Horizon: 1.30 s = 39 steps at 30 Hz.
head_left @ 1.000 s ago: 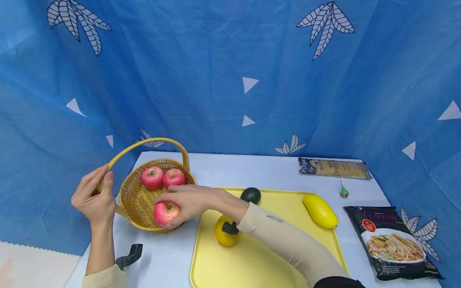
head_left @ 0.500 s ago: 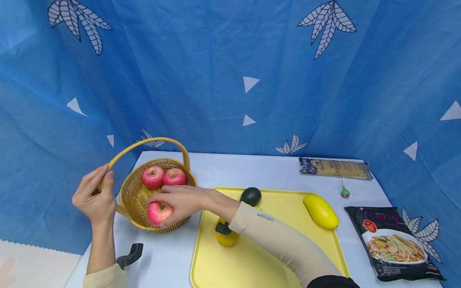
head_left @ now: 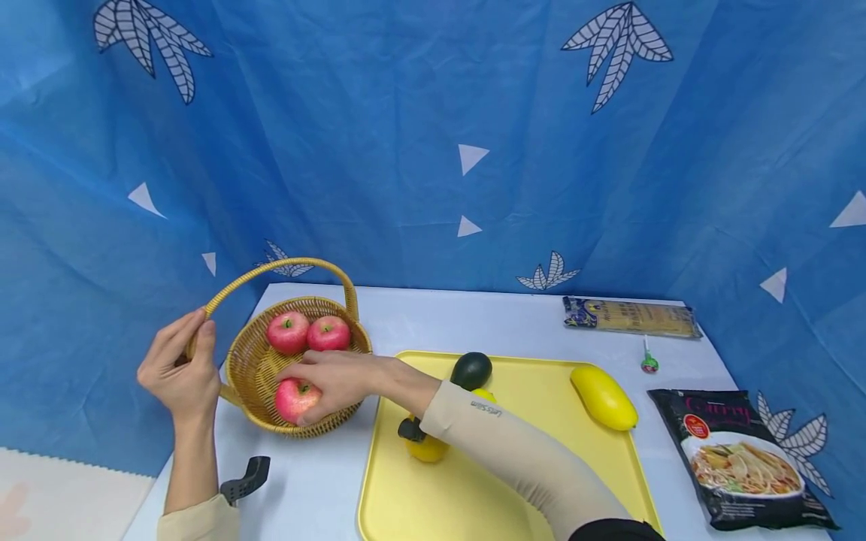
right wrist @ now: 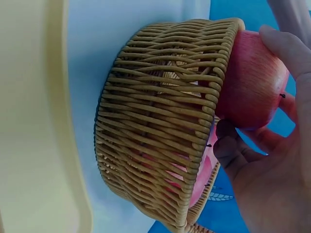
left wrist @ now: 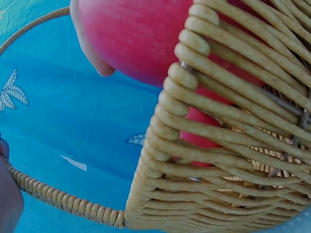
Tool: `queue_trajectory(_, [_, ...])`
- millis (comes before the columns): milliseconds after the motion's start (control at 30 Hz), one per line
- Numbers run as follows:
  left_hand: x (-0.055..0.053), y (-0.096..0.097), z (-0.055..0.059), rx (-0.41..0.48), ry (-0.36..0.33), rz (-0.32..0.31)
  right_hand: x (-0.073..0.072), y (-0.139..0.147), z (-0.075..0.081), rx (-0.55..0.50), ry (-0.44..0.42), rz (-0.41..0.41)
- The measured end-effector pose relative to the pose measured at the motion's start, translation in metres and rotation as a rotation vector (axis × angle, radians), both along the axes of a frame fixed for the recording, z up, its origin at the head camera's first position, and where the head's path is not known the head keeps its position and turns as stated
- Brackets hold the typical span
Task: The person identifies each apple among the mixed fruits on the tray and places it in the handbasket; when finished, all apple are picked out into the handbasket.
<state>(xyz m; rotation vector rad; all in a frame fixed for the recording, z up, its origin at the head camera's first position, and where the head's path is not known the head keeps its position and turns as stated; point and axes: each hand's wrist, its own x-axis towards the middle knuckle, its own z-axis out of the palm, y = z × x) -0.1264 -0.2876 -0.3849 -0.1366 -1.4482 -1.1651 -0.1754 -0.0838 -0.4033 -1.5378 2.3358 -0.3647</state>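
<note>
A wicker basket (head_left: 253,394) stands at the left of the table, its handle arching over it. My left hand (head_left: 183,368) grips the handle on its left side. Two red apples, a left one (head_left: 288,333) and a right one (head_left: 329,333), lie at the back inside the basket. In my right hand (head_left: 341,383) is a third apple (head_left: 292,400), held with fingers and thumb around it at the basket's front. The right wrist view shows this apple (right wrist: 252,80) at the rim, partly below it. Up close in the left wrist view, the wicker wall (left wrist: 218,160) covers part of the apples.
Right of the basket lies a yellow tray (head_left: 446,503) bearing a dark green avocado-shaped fruit (head_left: 471,370), a yellow mango-like fruit (head_left: 604,398) and an orange-yellow round fruit (head_left: 428,449) partly under my right forearm. Farther right are a noodle packet (head_left: 632,317), a lollipop (head_left: 649,364) and a black curry bag (head_left: 740,458).
My right hand has moved slightly left and deeper over the basket with the apple in its grasp. The left hand keeps its grip on the handle.
</note>
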Motion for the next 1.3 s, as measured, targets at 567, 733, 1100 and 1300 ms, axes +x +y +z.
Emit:
queue_trajectory(567, [0.001, -0.001, -0.001, 0.000, -0.014, 0.018, 0.004, -0.008, -0.007, 0.084, 0.118, -0.047])
queue_trajectory(733, [0.001, -0.001, -0.001, -0.005, -0.013, 0.018, 0.002, -0.006, -0.009, 0.082, 0.139, -0.052])
queue_trajectory(1100, [0.001, 0.000, -0.001, 0.000, -0.014, 0.009, 0.001, -0.002, -0.011, 0.081, 0.088, -0.068])
queue_trajectory(1300, [0.000, 0.000, -0.002, -0.001, -0.022, 0.008, 0.000, 0.001, -0.011, 0.044, 0.028, -0.063])
